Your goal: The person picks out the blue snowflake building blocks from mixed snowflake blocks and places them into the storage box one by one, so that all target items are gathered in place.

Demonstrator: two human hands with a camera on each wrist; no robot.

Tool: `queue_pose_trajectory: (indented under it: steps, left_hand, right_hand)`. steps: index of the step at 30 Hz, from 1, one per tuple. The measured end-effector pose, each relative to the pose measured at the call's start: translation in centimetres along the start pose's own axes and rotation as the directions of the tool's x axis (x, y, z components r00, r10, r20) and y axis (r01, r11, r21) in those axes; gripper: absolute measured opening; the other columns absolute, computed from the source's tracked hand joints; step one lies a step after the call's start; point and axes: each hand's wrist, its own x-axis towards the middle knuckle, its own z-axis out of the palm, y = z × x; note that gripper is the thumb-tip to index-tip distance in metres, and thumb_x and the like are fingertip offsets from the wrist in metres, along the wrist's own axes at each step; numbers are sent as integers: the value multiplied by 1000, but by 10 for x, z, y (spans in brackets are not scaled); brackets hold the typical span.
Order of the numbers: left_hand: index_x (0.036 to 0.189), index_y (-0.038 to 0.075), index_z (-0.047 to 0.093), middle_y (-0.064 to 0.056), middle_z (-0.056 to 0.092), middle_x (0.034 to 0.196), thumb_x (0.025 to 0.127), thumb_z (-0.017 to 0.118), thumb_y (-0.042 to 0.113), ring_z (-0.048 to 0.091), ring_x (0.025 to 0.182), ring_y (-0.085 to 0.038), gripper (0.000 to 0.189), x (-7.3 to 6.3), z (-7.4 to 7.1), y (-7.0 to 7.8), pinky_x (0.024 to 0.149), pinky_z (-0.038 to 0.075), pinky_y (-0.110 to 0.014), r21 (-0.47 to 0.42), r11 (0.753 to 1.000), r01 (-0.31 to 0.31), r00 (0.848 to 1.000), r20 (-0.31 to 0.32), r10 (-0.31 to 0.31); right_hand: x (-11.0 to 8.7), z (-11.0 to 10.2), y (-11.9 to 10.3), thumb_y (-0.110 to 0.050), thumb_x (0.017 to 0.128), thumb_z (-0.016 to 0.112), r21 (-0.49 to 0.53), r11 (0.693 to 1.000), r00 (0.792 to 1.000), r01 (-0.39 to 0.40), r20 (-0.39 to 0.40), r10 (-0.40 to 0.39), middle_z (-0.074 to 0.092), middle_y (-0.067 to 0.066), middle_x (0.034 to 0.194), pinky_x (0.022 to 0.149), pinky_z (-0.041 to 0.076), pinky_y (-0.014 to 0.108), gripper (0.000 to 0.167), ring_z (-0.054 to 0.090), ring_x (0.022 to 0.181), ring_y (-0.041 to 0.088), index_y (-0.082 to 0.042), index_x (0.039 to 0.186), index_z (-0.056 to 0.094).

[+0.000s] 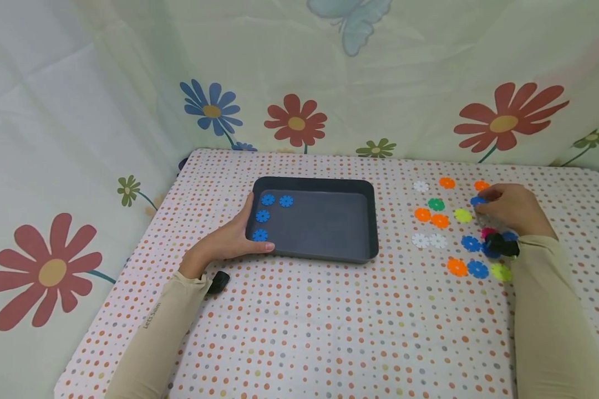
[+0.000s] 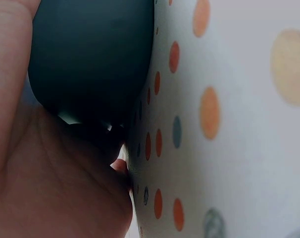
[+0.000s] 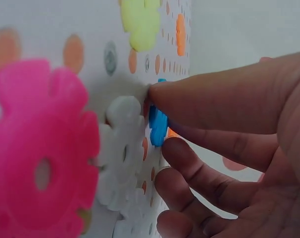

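A dark grey rectangular tray (image 1: 324, 224) lies on the table. My left hand (image 1: 227, 239) holds its left end, the thumb over the near left corner; the left wrist view shows the palm close to the tray's dark outer wall (image 2: 95, 54). Several blue flower-shaped discs (image 1: 262, 216) lie inside along the tray's left side. On the right, my right hand (image 1: 516, 208) pinches a blue flower-shaped disc (image 3: 159, 126) between thumb and index finger, down at the tabletop. A pink disc (image 3: 43, 148) and a white disc (image 3: 123, 151) are near that hand.
Several loose discs are spread right of the tray: orange (image 1: 422, 214), green (image 1: 436, 204), white (image 1: 420, 240), yellow (image 1: 462, 215) and blue (image 1: 478, 270). The dotted tablecloth (image 1: 304, 332) covers the table. A flowered curtain (image 1: 404, 94) hangs behind.
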Motion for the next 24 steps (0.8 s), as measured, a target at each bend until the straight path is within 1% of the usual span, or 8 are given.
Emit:
queue_pose_trajectory:
  steps: [5,7,11,14,16,20,24]
  left_hand:
    - [168,27,-26,1,-17,177,84,85,65,3,163,-29,144,1,-1,2,125,22,-60,13,1000,0,1000,-4,0]
    - [168,27,-26,1,-17,177,84,85,65,4,163,-28,144,1,-1,3,125,23,-60,19,1000,6,1000,-9,-6]
    - [168,26,-27,0,-18,177,85,84,65,3,163,-31,144,1,-2,2,124,22,-61,28,1000,5,1000,-6,-5]
    - [168,25,-27,-1,-18,177,85,84,65,3,163,-31,144,1,-1,1,125,22,-62,23,1000,-4,1000,-6,4]
    - [168,26,-26,1,-18,176,85,84,64,3,163,-29,144,1,0,0,125,21,-61,16,1000,-7,1000,-8,7]
    - [168,26,-25,3,-19,176,85,85,63,2,163,-27,143,1,1,-2,125,21,-60,6,1000,-8,1000,-9,8]
    - [168,26,-25,3,-19,176,85,85,63,2,163,-28,143,0,0,-1,125,21,-60,6,1000,-8,1000,-10,8]
  right_hand:
    - [1,1,1,-4,103,65,-2,1000,1000,-8,-11,8,48,44,128,99,43,73,41,45,112,58,22,131,51]
    - [2,0,0,-5,102,65,0,1000,1000,-5,-6,5,47,43,128,99,43,73,43,44,112,58,21,132,49]
    - [2,-1,-2,-7,103,66,16,1000,1000,-8,15,8,44,44,132,102,41,73,49,42,115,59,22,136,45]
    - [2,-2,-2,-7,103,64,29,999,1000,-13,20,13,43,44,133,104,39,73,49,41,117,59,22,137,44]
    - [2,-2,-2,-7,103,64,27,1000,1000,-6,15,5,42,44,133,103,40,73,49,42,116,60,22,137,44]
    - [2,-1,0,-11,104,62,12,1000,1000,19,6,-19,42,45,132,98,43,74,53,43,114,60,16,146,43]
    - [4,-1,0,-14,106,61,-17,999,999,44,9,-44,42,45,132,94,45,72,58,43,112,60,13,152,41]
